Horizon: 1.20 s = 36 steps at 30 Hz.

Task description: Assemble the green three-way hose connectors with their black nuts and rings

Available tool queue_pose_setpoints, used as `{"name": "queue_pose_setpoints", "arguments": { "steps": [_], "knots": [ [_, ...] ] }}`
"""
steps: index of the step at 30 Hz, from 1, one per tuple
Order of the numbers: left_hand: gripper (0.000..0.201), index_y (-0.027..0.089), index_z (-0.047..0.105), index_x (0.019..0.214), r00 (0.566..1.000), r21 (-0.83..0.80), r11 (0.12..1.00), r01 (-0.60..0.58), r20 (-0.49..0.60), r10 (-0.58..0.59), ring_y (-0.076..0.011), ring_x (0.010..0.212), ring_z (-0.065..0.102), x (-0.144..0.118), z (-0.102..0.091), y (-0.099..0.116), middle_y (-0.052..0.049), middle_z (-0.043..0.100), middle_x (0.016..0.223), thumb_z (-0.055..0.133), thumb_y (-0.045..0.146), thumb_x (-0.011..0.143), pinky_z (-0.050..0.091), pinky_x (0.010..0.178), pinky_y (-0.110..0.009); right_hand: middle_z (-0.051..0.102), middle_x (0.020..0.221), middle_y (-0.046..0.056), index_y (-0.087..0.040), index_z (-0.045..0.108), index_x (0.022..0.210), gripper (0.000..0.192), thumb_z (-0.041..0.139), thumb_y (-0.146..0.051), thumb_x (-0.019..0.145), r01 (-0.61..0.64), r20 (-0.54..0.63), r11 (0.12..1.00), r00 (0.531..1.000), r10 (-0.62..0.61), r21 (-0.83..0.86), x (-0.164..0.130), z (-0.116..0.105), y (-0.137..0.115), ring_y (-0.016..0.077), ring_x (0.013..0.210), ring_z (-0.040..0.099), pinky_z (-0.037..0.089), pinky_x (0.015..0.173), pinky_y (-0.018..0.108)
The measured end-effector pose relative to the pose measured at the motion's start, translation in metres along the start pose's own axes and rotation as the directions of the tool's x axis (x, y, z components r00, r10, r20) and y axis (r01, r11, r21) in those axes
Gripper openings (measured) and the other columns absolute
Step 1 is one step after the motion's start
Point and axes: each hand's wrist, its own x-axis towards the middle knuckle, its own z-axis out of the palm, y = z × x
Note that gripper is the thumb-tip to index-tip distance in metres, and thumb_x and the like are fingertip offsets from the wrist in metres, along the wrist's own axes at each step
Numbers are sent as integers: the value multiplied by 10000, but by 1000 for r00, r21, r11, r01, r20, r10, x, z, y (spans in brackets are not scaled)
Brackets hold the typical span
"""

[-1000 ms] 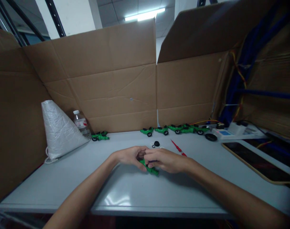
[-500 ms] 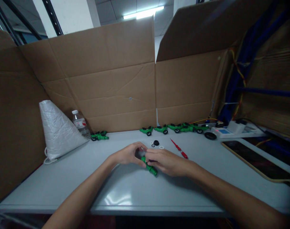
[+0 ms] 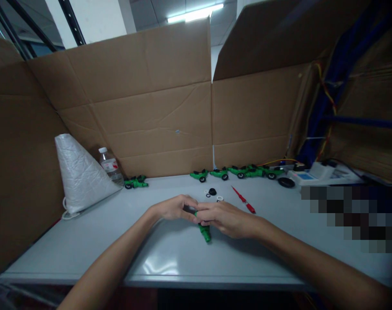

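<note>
A green plastic part (image 3: 205, 233) with a stepped, tube-like end lies between my hands, just above or on the table; its far end is hidden by fingers. My left hand (image 3: 176, 208) curls around the far end from the left, thumb and fingers closed on it. From the right, my right hand (image 3: 226, 220) pinches the same part, its fingertips meeting those of the left. Just beyond the hands are a black cap-like piece (image 3: 212, 192), a white ring (image 3: 220, 198) and a small black ring (image 3: 208, 195). A red screwdriver (image 3: 244, 199) lies to their right.
Several green parts with black wheel-like discs (image 3: 254, 172) line the back cardboard wall (image 3: 150, 112). A similar green part (image 3: 136, 182) sits left, near a water bottle (image 3: 110, 165) and a silvery bag (image 3: 81, 181). A power strip (image 3: 328, 175) and a black ring (image 3: 286, 182) are at right.
The green part has turned, its near end now pointing more straight toward me. My fingers have drawn closer together over its far end, and both hands still hold it.
</note>
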Motion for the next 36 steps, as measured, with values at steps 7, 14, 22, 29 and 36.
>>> {"name": "queue_pose_setpoints", "arguments": {
  "steps": [7, 14, 22, 29, 36],
  "knots": [
    [339, 192, 848, 1029, 999, -41, 999, -11, 41, 13, -250, 961, 703, 3, 1, -3, -95, 800, 983, 741, 493, 916, 516, 970, -372, 656, 1048, 41, -223, 596, 872, 209, 486, -53, 924, -24, 14, 999, 1000, 24, -39, 0, -3, -2, 192, 878, 545, 284, 694, 287],
    [324, 197, 833, 1092, 999, 19, 999, -42, 31, 42, -258, 1029, 670, 1, 2, 0, -109, 773, 1039, 694, 458, 961, 479, 1022, -390, 668, 1145, 47, -229, 627, 915, 216, 498, -57, 944, -24, -7, 999, 1000, 24, -48, -1, -1, -1, 197, 905, 565, 304, 705, 289],
    [336, 188, 834, 1085, 995, 46, 995, -93, -14, 94, -246, 1088, 618, 2, 4, -6, -132, 696, 1102, 641, 450, 999, 444, 1035, -383, 674, 1059, 44, -215, 623, 893, 237, 509, -8, 913, -24, -6, 995, 1000, 24, -93, -1, -6, -1, 184, 864, 552, 282, 685, 283],
    [421, 179, 833, 1020, 992, 61, 990, -125, -6, 126, -247, 1056, 619, 6, 6, -7, -132, 703, 1069, 596, 527, 1001, 449, 1003, -372, 644, 981, 30, -207, 590, 855, 211, 514, -28, 940, 29, -10, 998, 1000, -30, -57, -3, -5, 7, 178, 873, 545, 312, 712, 271],
    [489, 184, 825, 990, 992, 85, 989, -120, -16, 121, -240, 1032, 637, 6, 5, -1, -129, 713, 1043, 582, 608, 977, 466, 979, -353, 638, 1020, 43, -206, 635, 978, 116, 541, -178, 1040, 58, -67, 997, 996, -55, 47, -7, -1, 14, 186, 940, 579, 377, 781, 272]
  ]
}}
